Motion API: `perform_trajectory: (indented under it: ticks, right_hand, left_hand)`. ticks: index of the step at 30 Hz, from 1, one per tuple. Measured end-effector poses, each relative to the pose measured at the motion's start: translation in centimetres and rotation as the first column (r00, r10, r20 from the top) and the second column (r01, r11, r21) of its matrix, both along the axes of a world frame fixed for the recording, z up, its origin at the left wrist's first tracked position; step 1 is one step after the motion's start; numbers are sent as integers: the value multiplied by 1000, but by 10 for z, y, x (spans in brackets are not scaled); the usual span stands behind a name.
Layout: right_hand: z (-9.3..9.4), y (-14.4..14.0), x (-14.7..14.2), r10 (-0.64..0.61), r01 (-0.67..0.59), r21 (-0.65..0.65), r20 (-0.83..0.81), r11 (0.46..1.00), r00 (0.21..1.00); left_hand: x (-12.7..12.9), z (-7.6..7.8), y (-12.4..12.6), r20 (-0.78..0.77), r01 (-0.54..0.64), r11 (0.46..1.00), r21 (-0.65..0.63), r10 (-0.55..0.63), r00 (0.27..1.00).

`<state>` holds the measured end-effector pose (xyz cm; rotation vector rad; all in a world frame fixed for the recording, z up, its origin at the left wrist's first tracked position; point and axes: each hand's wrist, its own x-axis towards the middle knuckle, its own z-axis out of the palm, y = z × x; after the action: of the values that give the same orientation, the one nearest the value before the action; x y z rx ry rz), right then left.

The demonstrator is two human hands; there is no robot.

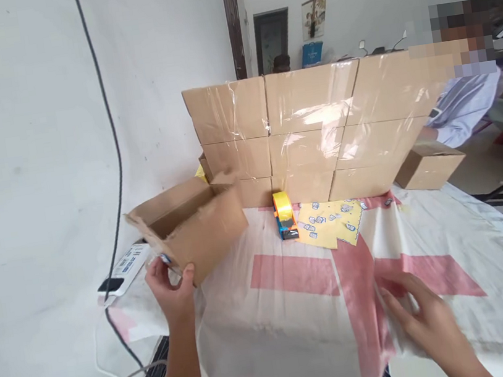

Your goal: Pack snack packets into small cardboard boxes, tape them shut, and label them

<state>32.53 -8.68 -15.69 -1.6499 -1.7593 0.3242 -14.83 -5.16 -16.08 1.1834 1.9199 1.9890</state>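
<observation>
DONE: we see taped brown cardboard cartons (pixel 309 130) stacked at desk (pixel 296 307) rear | LEFT: open brown cardboard box (pixel 191 228), untaped, left hand (pixel 172 290) fingers grasping its corner | right hand (pixel 426 314) released, flat on cloth | yellow tape dispenser (pixel 284 215) idle

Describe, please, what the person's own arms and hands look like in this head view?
Both are bare. The left hand and its forearm show no sleeve, glove, watch or ring. The right hand is blurred but also looks ungloved, with no sleeve at the wrist. Fingernails look short and unpainted.

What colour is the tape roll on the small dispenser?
Yellow roll on the blue tape dispenser, seen in the head view.
</observation>
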Motion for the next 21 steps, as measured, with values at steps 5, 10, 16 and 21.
perform_trajectory:
  ticks: [5,10,16,21]
  right_hand:
    - [45,40,-63,429,-452,-192,-153,871,890]
    - [66,69,-111,524,-644,-246,-410,724,746]
    - [65,69,-123,577,-698,-104,-484,708,657]
    - [64,69,-125,553,-691,-144,-497,708,669]
  left_hand:
    - [16,-10,-21,80,421,907,3,-420,904]
    - [41,-23,-22,37,509,849,-143,-509,860]
    - [32,-30,-27,-30,497,839,-223,-515,856]
    - [-9,9,37,-97,174,967,-186,-195,976]
